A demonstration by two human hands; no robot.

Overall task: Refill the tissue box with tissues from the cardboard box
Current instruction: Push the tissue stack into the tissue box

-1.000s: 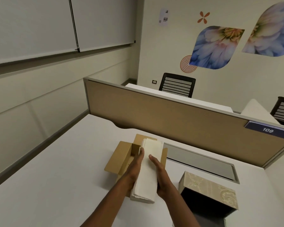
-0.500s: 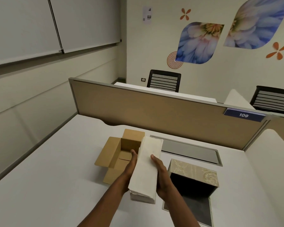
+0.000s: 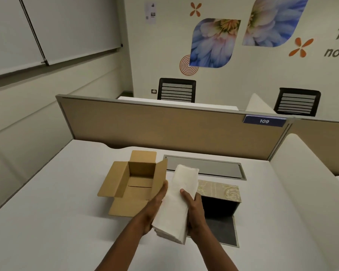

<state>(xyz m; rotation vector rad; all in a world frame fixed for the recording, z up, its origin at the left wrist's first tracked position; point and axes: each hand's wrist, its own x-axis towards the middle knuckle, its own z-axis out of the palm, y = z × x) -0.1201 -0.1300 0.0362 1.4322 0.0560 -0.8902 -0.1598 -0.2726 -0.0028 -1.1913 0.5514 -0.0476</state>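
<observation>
The white table (image 3: 53, 222) carries an open, emptied cardboard box (image 3: 134, 184) toward its far edge and, just right of it, the patterned tissue box (image 3: 220, 200) with its dark open side facing the person. Above the gap between them the stack of tissues (image 3: 176, 202) is clamped lengthwise between the left hand (image 3: 155, 208) and right hand (image 3: 194, 212). The soft stack may sag or fan at its unsupported far end and snag on the box's rim.

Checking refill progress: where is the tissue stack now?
Head view, lower centre: tissue stack held between left hand and right hand, between cardboard box and tissue box.
</observation>
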